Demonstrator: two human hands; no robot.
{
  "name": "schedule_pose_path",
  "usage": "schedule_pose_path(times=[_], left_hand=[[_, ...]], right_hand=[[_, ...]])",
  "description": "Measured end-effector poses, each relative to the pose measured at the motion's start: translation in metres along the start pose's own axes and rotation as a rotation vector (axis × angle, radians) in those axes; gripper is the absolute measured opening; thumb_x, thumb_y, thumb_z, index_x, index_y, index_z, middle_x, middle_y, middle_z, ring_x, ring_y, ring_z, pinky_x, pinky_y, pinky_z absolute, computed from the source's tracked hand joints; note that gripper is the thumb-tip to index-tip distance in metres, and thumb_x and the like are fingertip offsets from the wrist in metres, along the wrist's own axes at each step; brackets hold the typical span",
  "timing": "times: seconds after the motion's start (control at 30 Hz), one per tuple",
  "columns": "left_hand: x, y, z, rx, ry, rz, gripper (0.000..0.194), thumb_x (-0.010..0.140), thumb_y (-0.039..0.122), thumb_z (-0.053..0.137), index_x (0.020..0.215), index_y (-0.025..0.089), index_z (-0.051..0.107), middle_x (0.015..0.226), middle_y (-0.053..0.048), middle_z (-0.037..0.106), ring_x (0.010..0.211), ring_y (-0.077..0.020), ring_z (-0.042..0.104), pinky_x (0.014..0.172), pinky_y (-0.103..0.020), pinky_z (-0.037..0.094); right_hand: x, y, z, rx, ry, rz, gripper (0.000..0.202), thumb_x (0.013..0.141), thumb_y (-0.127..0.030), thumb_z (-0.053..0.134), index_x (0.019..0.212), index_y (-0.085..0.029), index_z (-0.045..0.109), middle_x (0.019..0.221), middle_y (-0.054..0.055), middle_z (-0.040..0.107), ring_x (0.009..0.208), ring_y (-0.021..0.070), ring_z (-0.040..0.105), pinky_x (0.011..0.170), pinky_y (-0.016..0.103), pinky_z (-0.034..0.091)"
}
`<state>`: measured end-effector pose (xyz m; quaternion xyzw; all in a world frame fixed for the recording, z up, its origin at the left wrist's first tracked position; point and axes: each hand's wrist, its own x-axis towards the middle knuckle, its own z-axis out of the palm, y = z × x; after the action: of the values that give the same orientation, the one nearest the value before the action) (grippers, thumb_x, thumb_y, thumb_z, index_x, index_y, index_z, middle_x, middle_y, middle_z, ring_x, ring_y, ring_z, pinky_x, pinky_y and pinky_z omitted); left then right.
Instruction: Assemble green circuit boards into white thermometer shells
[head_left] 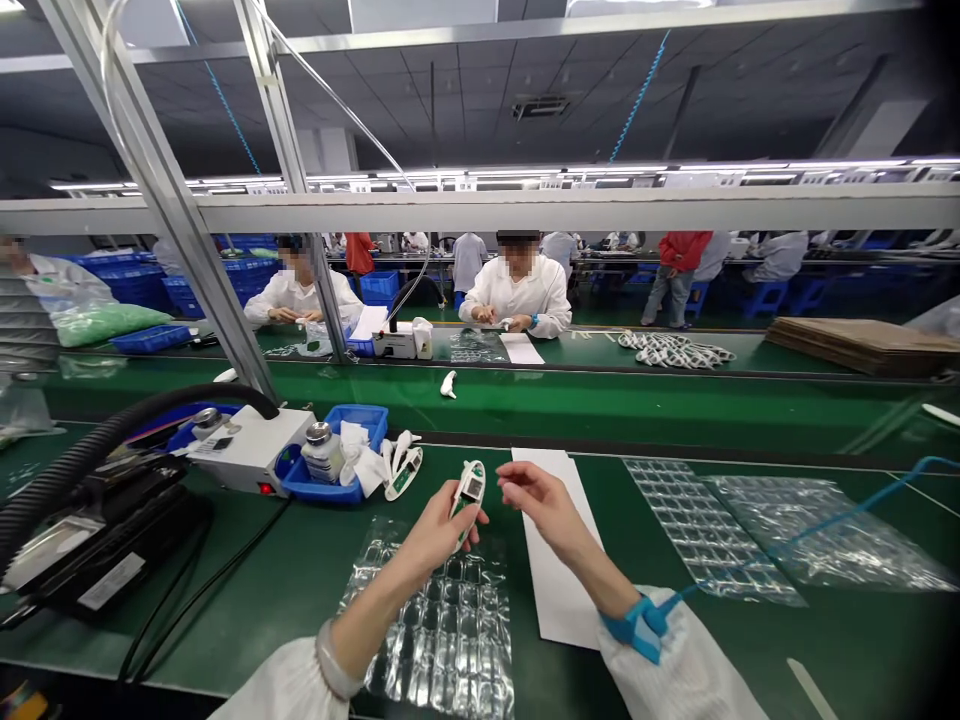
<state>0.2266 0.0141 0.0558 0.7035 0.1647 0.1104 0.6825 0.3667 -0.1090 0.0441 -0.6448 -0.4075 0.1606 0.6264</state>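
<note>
A white device half with a green circuit board and a small dark screen (471, 488) is gripped in my left hand (442, 520), tilted upright above a clear blister tray (442, 640). My right hand (544, 500) hovers just right of the device, over a stack of white paper (559, 590). Its fingers are bent and apart, with nothing visible between them. A blue wrist strap (637, 625) circles my right wrist. More white device parts (403, 468) lie left of my left hand, beside a blue bin (322, 482).
A metal-capped bottle (322, 455) and white tissue stand in the blue bin. Farther left are a white box (255, 445) and a black machine (105, 560). More clear trays (705, 530) lie right. Across the green conveyor (540, 405), a person (517, 290) works.
</note>
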Motion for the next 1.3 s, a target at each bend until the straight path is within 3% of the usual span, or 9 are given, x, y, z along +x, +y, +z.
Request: schedule_pose_path(times=[0.1,0.23,0.4,0.5,0.63,0.77,0.9,1.03,1.3], left_hand=[[-0.015,0.001,-0.002,-0.043,0.016,0.014,0.026,0.082,0.036,0.054,0.1,0.018,0.047,0.079,-0.001,0.06,0.056,-0.0099,0.053,0.048,-0.021,0.041],[-0.022,-0.007,-0.012,-0.052,0.073,0.036,0.025,0.081,0.036,0.055,0.096,0.018,0.048,0.076,0.001,0.058,0.052,-0.0094,0.05,0.043,-0.021,0.037],[-0.028,-0.023,-0.035,-0.073,0.243,0.032,0.023,0.08,0.039,0.056,0.088,0.019,0.048,0.07,0.003,0.056,0.047,-0.0084,0.047,0.041,-0.02,0.035],[-0.039,-0.038,-0.061,-0.088,0.373,0.017,0.026,0.078,0.041,0.056,0.09,0.019,0.048,0.072,0.002,0.058,0.049,-0.0094,0.049,0.042,-0.02,0.037],[-0.063,-0.063,-0.102,-0.063,0.555,0.02,0.031,0.077,0.044,0.057,0.091,0.02,0.047,0.073,0.001,0.058,0.051,-0.0107,0.05,0.043,-0.021,0.038],[-0.086,-0.084,-0.125,-0.007,0.687,0.035,0.031,0.079,0.046,0.057,0.092,0.02,0.048,0.076,0.001,0.058,0.055,-0.0125,0.052,0.048,-0.024,0.042],[-0.098,-0.095,-0.127,0.036,0.737,0.049,0.029,0.083,0.048,0.054,0.091,0.021,0.049,0.074,0.001,0.058,0.058,-0.0144,0.054,0.053,-0.027,0.045],[-0.102,-0.099,-0.123,0.064,0.716,0.052,0.028,0.085,0.048,0.052,0.095,0.022,0.049,0.078,0.0,0.059,0.061,-0.0157,0.055,0.057,-0.028,0.046],[-0.1,-0.109,-0.125,0.073,0.708,0.058,0.036,0.086,0.054,0.049,0.101,0.021,0.049,0.076,-0.001,0.059,0.061,-0.0174,0.055,0.056,-0.029,0.047]], right_hand=[[0.005,-0.012,0.029,0.061,-0.088,-0.034,0.021,0.079,-0.039,0.063,0.087,-0.02,0.06,0.082,0.003,0.064,0.074,0.0178,0.06,0.067,0.029,0.052],[0.002,-0.023,0.058,0.054,-0.116,-0.074,0.015,0.083,-0.033,0.057,0.074,-0.021,0.051,0.072,0.0,0.054,0.067,0.0167,0.052,0.062,0.029,0.046],[-0.005,-0.036,0.077,-0.17,-0.125,-0.22,0.014,0.089,-0.027,0.049,0.076,-0.022,0.053,0.083,0.004,0.056,0.08,0.0213,0.051,0.08,0.036,0.038],[0.007,-0.019,0.072,-0.243,-0.118,-0.124,0.012,0.085,-0.028,0.05,0.075,-0.021,0.054,0.076,0.002,0.058,0.073,0.0192,0.052,0.071,0.032,0.04],[0.022,0.029,0.066,-0.256,-0.21,-0.004,0.015,0.076,-0.027,0.054,0.063,-0.02,0.052,0.059,-0.001,0.055,0.056,0.0157,0.049,0.055,0.027,0.039],[0.017,0.06,0.073,-0.301,-0.268,0.043,0.014,0.074,-0.024,0.054,0.06,-0.02,0.052,0.056,-0.001,0.054,0.052,0.0152,0.049,0.051,0.026,0.038],[0.007,0.064,0.08,-0.402,-0.258,0.007,0.009,0.075,-0.018,0.054,0.067,-0.021,0.054,0.066,0.0,0.056,0.059,0.0169,0.051,0.057,0.028,0.039],[0.004,0.058,0.08,-0.492,-0.245,-0.066,0.011,0.081,-0.013,0.048,0.076,-0.022,0.054,0.084,0.003,0.055,0.074,0.0203,0.052,0.069,0.033,0.04],[0.001,0.054,0.083,-0.593,-0.403,-0.093,0.011,0.084,-0.014,0.05,0.081,-0.022,0.057,0.084,0.003,0.056,0.074,0.0202,0.055,0.068,0.032,0.041]])
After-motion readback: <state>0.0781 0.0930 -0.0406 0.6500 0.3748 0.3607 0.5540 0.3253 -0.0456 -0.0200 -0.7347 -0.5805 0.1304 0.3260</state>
